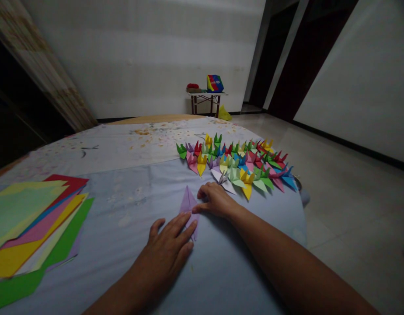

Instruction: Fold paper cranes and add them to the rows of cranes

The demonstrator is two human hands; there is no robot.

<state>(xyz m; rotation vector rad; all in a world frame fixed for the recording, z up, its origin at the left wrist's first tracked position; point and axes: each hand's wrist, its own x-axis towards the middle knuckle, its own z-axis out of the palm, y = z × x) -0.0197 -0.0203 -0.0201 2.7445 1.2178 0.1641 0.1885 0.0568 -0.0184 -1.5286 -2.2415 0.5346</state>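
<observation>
A folded purple origami paper [188, 200], long and diamond-shaped, lies flat on the blue cloth with its point facing away from me. My left hand [171, 240] rests palm down, fingers spread, its fingertips pressing on the lower half of the paper. On the right side, my right hand [215, 199] touches the paper's edge with its thumb; its fingers are loosely curled, with a gap between thumb and forefinger. Just beyond this hand stand rows of folded paper cranes, among them a yellow crane [247, 181] and a white crane [222, 178].
Loose coloured paper sheets [57, 238] overlap at the left. Light blue and floral cloths cover the round table [149, 119]. Against the far wall is a small side table [205, 94] bearing a colourful bag [215, 83], with a yellow plastic bag [224, 113] on the floor.
</observation>
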